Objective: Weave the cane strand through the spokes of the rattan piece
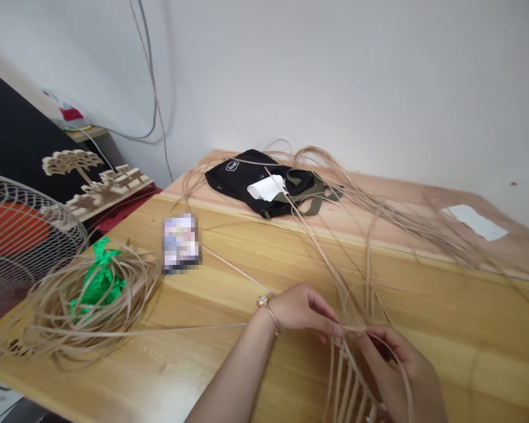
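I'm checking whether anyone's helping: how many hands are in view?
2: the left hand, a bracelet at its wrist, and the right hand beside it, both pinching pale strips.

The strips (342,349) are tan, the wrapping (100,283) green, the bag (238,179) black, the table (158,376) grainy yellow.

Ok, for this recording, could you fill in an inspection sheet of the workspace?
Surface: wooden table, with a paler strip of board along the wall.
Job's things: partly woven piece at the hands; loose strips trailing towards the back; coiled bundle with green wrapping, left.
Clutter: black bag with white paper on it; small pixelated box; white sheet.
Hands: left hand and right hand both pinch strips at the piece's upper end.
Cables: grey cable hanging by the wall.
Surroundings: fan and wooden tree cutout, left.
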Demonstrator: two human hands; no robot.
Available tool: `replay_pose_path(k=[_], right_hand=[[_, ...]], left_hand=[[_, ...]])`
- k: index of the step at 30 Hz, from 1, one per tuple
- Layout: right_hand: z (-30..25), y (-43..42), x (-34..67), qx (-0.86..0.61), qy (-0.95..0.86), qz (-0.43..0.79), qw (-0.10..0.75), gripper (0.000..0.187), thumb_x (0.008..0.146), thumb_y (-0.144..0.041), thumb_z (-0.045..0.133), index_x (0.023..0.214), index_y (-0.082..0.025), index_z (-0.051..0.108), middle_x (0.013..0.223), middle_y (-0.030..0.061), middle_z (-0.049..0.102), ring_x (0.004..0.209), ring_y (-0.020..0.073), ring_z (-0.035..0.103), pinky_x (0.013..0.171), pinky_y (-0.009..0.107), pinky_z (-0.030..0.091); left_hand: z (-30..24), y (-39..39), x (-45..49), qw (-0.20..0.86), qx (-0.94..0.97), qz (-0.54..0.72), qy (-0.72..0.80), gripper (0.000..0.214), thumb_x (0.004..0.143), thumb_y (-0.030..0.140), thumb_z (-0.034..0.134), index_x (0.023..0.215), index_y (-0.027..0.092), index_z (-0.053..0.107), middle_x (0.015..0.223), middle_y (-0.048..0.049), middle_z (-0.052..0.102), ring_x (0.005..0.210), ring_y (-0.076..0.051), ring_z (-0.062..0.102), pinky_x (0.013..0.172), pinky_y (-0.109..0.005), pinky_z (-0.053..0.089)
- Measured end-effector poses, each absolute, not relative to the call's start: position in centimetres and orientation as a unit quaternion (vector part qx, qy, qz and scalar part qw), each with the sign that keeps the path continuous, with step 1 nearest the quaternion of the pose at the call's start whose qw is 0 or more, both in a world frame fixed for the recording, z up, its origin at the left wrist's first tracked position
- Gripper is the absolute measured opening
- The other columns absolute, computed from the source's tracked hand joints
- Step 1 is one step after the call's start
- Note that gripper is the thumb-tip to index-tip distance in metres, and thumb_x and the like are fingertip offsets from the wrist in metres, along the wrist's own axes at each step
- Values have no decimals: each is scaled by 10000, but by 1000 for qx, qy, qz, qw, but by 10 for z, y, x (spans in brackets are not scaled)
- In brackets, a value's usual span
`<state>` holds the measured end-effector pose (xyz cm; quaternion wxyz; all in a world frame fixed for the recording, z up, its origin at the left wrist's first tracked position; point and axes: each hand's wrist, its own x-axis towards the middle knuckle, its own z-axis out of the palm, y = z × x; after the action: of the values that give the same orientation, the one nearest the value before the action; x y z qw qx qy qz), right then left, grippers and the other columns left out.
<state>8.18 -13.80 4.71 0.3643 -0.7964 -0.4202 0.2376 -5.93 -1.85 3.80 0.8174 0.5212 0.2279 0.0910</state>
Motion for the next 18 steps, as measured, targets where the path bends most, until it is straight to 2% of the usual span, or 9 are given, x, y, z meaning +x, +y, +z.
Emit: replay_pose_path(k=[6, 11, 14, 18], right_hand=[[43, -140, 84, -785, -409, 282, 370, 243, 691, -414, 540, 728, -179, 591, 626, 23, 637, 554, 160, 592, 487, 203, 457], [35, -141, 88, -779, -352, 358, 376, 274, 694, -436, 549, 777, -176, 576, 638, 31, 627, 574, 171, 588, 504, 218, 461], [33, -142, 90, -754, -338, 390, 405, 295, 670, -443, 581, 792, -175, 578, 708, 50, 639, 642, 187, 599, 554, 230, 474], [40, -143, 98, -732, -368, 420, 390, 273, 675, -428, 587, 801, -186, 589, 789, 57, 650, 711, 188, 608, 621, 231, 482]], left_hand=[[33, -19, -60, 809, 536, 83, 225, 341, 485, 323, 746, 726, 95, 666, 649, -23, 611, 555, -96, 531, 579, -233, 429], [34, -19, -59, 799, 554, 80, 218, 319, 525, 339, 719, 732, 101, 670, 639, -15, 606, 548, -85, 518, 570, -214, 423], [35, -18, -58, 791, 566, 77, 220, 327, 539, 358, 706, 736, 99, 672, 630, -13, 601, 535, -78, 509, 554, -203, 417], [35, -19, -57, 786, 570, 82, 225, 353, 532, 377, 705, 730, 87, 670, 611, -11, 592, 520, -72, 501, 537, -191, 409]])
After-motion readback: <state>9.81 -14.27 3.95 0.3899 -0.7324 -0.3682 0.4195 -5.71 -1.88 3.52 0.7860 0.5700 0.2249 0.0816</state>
